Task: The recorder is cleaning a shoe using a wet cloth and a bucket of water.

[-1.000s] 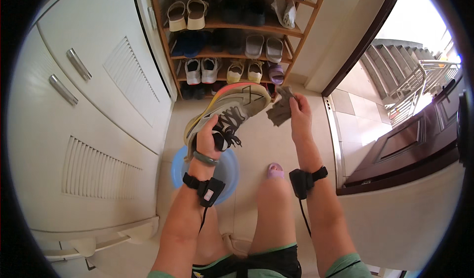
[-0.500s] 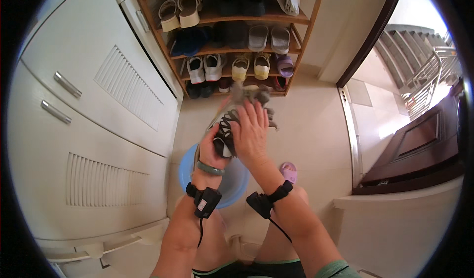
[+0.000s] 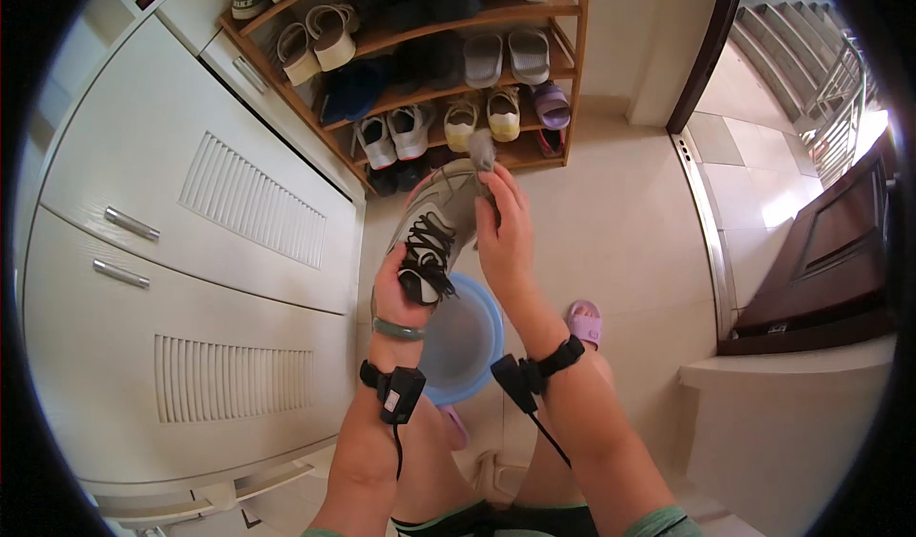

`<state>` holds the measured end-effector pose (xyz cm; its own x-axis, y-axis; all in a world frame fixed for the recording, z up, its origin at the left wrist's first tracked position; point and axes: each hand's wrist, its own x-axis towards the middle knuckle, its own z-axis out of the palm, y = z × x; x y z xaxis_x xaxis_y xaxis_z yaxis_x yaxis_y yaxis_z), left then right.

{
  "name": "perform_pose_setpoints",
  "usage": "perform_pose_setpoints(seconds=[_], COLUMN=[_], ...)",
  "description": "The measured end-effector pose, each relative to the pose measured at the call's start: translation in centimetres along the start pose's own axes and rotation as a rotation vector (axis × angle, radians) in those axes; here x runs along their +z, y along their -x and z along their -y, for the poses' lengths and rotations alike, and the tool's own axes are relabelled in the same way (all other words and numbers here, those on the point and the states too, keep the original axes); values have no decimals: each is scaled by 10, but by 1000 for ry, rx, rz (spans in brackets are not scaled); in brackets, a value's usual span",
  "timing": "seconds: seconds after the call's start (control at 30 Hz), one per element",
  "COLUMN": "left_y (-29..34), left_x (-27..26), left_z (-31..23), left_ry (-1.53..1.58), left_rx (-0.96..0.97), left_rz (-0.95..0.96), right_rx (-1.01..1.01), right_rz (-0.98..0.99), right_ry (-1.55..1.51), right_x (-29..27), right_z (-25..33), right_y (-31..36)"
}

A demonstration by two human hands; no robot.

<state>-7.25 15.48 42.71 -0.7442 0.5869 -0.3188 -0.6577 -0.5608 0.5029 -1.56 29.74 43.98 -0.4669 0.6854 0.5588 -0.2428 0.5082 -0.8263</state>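
Observation:
My left hand [image 3: 396,294] is closed around the heel end of a grey and white sneaker [image 3: 447,194] with black laces, its toe pointing away from me. At the toe, my right hand [image 3: 506,237] pinches a crumpled grey cloth [image 3: 484,153], part of which is hidden by the fingers. The cloth touches or nearly touches the shoe's toe; which of the two cannot be made out. Below the shoe, a light blue basin [image 3: 494,337] stands on the floor with cloudy liquid in it, partly covered by my left hand and the sneaker.
A wooden shoe rack [image 3: 572,89] full of shoes and sandals stands just beyond my hands. White louvred cabinets [image 3: 191,289] line the left. To the right are a doorway with a dark open door [image 3: 811,260] and stairs [image 3: 782,51]. A pink slipper [image 3: 585,322] is on my foot.
My right hand has moved from over the laces to the toe side, with the cloth now bunched at its fingertips. The shoe's upper shows more fully, and the whole view has shifted.

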Motion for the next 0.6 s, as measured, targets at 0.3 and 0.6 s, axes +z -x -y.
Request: perform_pose_setpoints(seconds=[0.3,0.6], left_y=[4,1], left_x=[-3,0], left_z=[-4,-15], left_ry=[-66,10], left_rx=[71,104], left_rz=[48,40], right_rx=[-10,86], right_rz=[282,62], right_ry=[5,-68], right_x=[26,15], right_z=[12,4], right_y=[41,15])
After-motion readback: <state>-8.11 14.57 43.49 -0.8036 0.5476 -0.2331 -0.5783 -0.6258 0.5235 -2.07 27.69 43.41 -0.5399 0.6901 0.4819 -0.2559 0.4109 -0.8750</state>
